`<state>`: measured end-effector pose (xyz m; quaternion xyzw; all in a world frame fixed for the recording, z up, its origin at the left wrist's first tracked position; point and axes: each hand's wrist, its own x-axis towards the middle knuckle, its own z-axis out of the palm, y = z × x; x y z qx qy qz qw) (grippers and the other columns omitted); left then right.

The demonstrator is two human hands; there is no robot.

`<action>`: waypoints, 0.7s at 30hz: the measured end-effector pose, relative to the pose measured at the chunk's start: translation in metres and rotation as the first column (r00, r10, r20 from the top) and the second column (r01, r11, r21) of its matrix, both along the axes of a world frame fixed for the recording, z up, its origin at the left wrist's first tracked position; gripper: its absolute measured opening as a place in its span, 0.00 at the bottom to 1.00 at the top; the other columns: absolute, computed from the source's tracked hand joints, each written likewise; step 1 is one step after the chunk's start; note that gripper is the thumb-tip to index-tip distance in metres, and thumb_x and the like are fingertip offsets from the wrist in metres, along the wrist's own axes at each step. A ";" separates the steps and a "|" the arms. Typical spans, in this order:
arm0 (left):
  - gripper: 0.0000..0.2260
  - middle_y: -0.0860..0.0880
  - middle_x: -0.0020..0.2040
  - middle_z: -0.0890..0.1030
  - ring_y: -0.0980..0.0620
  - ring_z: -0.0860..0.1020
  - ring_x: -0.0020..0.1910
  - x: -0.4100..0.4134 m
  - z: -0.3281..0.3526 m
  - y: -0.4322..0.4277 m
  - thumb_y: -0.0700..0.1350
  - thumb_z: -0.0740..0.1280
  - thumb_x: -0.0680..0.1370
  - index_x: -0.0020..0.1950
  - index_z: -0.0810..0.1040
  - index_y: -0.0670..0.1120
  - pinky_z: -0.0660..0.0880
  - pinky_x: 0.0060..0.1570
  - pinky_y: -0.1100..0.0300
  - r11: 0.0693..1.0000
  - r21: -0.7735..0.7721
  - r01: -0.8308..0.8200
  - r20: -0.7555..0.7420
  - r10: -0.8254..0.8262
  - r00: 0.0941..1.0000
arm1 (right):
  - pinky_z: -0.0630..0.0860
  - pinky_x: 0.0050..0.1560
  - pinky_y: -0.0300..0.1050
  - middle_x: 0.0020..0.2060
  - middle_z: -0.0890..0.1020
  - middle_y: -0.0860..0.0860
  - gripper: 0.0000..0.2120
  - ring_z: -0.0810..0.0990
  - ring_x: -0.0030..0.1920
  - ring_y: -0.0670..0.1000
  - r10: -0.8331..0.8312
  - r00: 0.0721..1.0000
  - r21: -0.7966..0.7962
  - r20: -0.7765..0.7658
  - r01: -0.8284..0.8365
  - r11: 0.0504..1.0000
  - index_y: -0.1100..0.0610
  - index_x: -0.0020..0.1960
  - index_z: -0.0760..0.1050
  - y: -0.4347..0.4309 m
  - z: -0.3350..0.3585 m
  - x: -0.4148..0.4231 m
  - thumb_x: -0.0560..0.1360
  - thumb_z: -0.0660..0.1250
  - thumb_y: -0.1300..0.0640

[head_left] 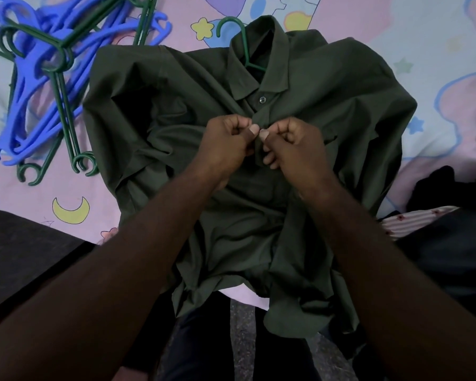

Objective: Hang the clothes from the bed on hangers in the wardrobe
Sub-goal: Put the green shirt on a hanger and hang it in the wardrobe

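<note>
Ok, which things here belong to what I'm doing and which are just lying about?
In use: green shirt, green hanger in its collar, left hand and right hand pinching its placket.
Lying about: pile of hangers, dark clothes, striped cloth.

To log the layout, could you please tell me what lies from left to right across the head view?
Pile of blue and green hangers → left hand → right hand, both pinching the green shirt → dark clothes.

Mid-frame, the left hand and right hand pinch the placket of a green shirt on the bedsheet. A hanger pokes from its collar; more hangers lie upper left.
</note>
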<state>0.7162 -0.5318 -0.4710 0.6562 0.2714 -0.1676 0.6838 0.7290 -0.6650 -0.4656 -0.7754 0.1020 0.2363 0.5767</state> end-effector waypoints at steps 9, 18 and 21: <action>0.05 0.46 0.35 0.79 0.54 0.76 0.32 0.041 -0.015 0.009 0.36 0.65 0.77 0.43 0.79 0.37 0.80 0.36 0.52 0.920 0.389 0.055 0.223 -0.152 0.963 | 0.66 0.24 0.37 0.31 0.78 0.50 0.07 0.72 0.24 0.45 -0.112 0.969 0.263 -0.222 0.170 0.950 0.56 0.42 0.73 -0.007 0.009 0.041 0.79 0.64 0.61; 0.07 0.49 0.44 0.80 0.56 0.77 0.42 0.015 -0.022 0.030 0.38 0.66 0.74 0.52 0.79 0.40 0.74 0.46 0.65 0.824 0.555 -0.118 0.344 -0.097 0.934 | 0.77 0.31 0.43 0.33 0.83 0.52 0.08 0.82 0.30 0.50 0.227 0.972 -0.238 0.056 -0.208 0.949 0.50 0.40 0.77 -0.015 0.010 0.016 0.77 0.66 0.58; 0.06 0.44 0.47 0.80 0.49 0.78 0.45 -0.021 -0.034 0.031 0.40 0.68 0.75 0.50 0.80 0.41 0.73 0.48 0.59 0.666 0.740 0.093 0.207 -0.358 0.910 | 0.77 0.55 0.48 0.50 0.84 0.55 0.09 0.83 0.51 0.55 0.430 0.903 -0.532 -0.008 -0.368 0.762 0.56 0.55 0.81 -0.015 -0.023 -0.010 0.76 0.68 0.55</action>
